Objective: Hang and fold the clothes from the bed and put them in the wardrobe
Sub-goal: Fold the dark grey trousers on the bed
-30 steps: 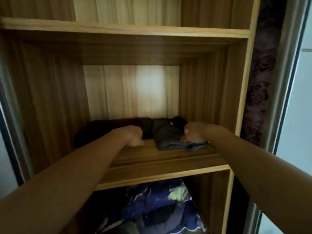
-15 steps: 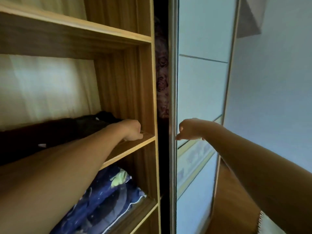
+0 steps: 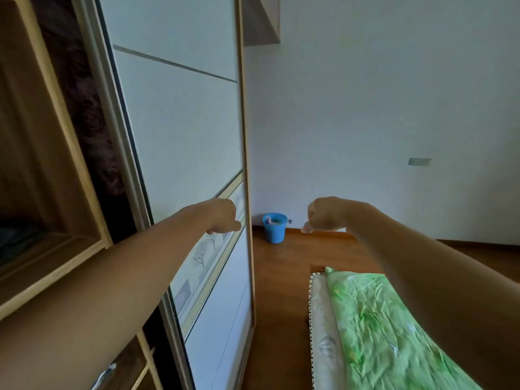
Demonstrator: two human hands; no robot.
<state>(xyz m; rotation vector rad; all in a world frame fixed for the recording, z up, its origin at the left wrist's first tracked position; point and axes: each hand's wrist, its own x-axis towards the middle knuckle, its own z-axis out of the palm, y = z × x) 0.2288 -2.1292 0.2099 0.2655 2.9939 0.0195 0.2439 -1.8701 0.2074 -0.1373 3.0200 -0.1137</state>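
The sliding door [image 3: 180,136] was taken as the fixed mark. Far to the left of the sliding door the open wooden wardrobe [image 3: 84,175] was seen, with a shelf [image 3: 50,266] inside it. On this shelf, at the very edge of the view, a dark heap of clothes [image 3: 14,240] was lying. It was too dim there for single pieces to be told.

The left hand [image 3: 223,216] was held up in front of the sliding door, before its lower right part. Just below the hand, a band with printed trees [image 3: 202,254] was crossed by the forearm. The fingers were curled tightly into the palm and nothing was held in them. Whether the door was touched could not be told.

Just to the right of the sliding door, a blue bucket [image 3: 274,228] was standing on the wooden floor [image 3: 281,291], against the white wall [image 3: 365,108]. Further to the right of the sliding door, the right hand [image 3: 323,215] was raised in the air, level with the left hand and well apart from it. Its fingers were curled narrow too, the thumb tip was pointed down, and nothing was held. Low and far to the right of the sliding door, the bed [image 3: 323,319] was seen. It was covered by a wrinkled green cover [image 3: 394,333], which was partly hidden under the right forearm.
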